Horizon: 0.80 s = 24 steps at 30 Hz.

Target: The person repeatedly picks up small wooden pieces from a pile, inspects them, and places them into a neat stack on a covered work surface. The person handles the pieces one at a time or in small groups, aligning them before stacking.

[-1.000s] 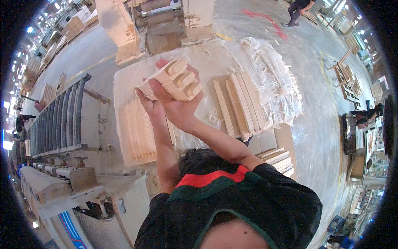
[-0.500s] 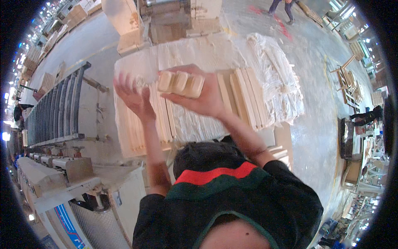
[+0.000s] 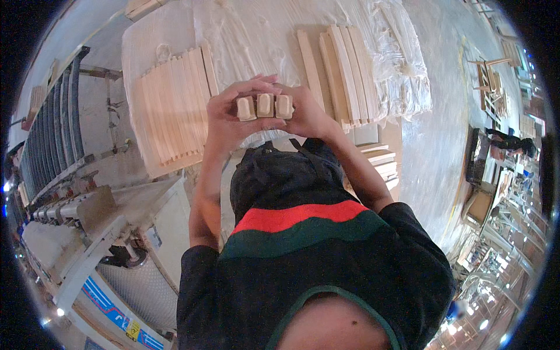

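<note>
Three pale wooden strips (image 3: 265, 106) stand side by side in front of me, seen end-on with rounded ends; their length is hidden below. My left hand (image 3: 226, 114) is closed around their left side, its fingers reaching across the far side. From the right, my right hand (image 3: 308, 114) grips the same strips. Beyond my hands lies a plastic-wrapped stack (image 3: 251, 41). A row of similar wooden strips (image 3: 175, 108) rests on its left part, close to my left hand. More strips (image 3: 350, 76) lie on the right part, a few of them apart from the others.
At the left are a roller conveyor (image 3: 55, 128) and a pale machine (image 3: 76, 213) with a patterned metal plate. More wood pieces (image 3: 379, 160) are piled low beside my right forearm. Wooden frames (image 3: 490, 81) stand on the floor at the far right.
My left hand, open and apart before, has come in from the left and closed on the strips held by my right hand. The strips moved nearer to me, and the view has shifted.
</note>
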{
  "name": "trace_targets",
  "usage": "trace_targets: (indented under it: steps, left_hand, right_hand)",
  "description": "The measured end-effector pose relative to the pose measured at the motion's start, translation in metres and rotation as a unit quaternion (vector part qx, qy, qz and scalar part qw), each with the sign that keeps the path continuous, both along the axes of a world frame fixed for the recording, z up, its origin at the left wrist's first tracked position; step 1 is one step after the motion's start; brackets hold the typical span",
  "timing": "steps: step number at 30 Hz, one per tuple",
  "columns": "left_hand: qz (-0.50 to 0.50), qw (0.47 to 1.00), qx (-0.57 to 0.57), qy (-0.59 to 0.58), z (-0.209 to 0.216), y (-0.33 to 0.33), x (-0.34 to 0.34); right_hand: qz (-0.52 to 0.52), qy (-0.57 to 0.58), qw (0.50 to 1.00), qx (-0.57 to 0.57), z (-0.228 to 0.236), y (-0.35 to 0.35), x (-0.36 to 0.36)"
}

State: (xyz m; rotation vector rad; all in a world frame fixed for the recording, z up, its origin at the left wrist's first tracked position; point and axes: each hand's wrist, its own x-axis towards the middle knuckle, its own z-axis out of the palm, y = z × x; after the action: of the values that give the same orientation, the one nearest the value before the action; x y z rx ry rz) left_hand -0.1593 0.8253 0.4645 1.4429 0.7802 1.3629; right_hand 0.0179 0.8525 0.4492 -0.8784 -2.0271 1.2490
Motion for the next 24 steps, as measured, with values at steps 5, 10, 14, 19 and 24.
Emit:
trace_targets:
  steps: [5, 10, 14, 19, 24]
  left_hand:
    - [-0.038, 0.992, -0.086, -0.082, -0.004, 0.001, -0.013]
    - [-0.035, 0.998, 0.049, -0.002, -0.002, 0.019, -0.005]
    - [0.018, 0.999, -0.010, 0.044, -0.010, 0.018, -0.007]
    - [0.142, 0.989, -0.021, -0.041, -0.013, 0.016, 0.017]
    - [0.119, 0.983, -0.079, -0.118, -0.011, 0.010, 0.026]
  right_hand:
    - [0.020, 0.109, 0.991, -0.076, 0.011, 0.018, 0.027]
    - [0.121, 0.092, 0.985, -0.086, 0.004, 0.041, 0.021]
    - [0.016, 0.046, 0.996, -0.073, 0.011, 0.024, 0.011]
    - [-0.264, -0.009, 0.964, -0.044, 0.011, -0.006, -0.008]
    - [-0.227, 0.044, 0.969, -0.086, 0.012, -0.024, -0.014]
